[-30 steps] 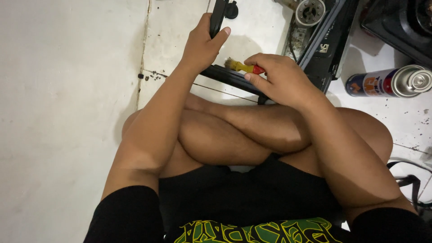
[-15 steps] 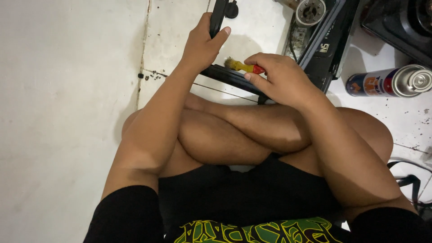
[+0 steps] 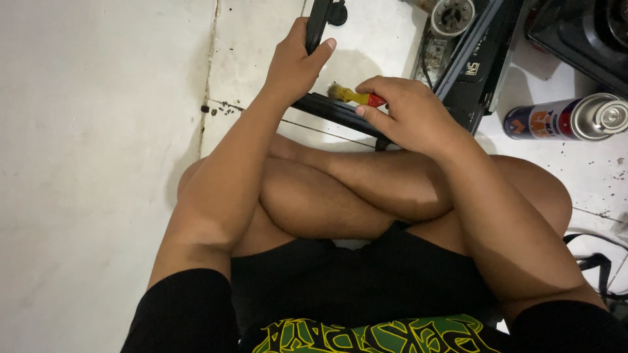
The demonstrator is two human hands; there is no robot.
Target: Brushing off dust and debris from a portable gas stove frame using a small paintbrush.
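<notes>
Nothing's shifted: left hand (image 3: 294,62) clamped on the stiff black frame (image 3: 337,111), right hand (image 3: 409,114) pinching a light yellow-and-red brush (image 3: 356,97) by its handle.

Left: bare floor (image 3: 98,131) wide open, only small debris specks (image 3: 219,108) by tile seam. Ahead: black frame (image 3: 327,108) lies across path, close above crossed legs (image 3: 353,189). Right: black appliance (image 3: 477,59) blocks, spray can (image 3: 562,117) lying just beside it. Far right: cables (image 3: 598,261) on floor beside knee.
</notes>
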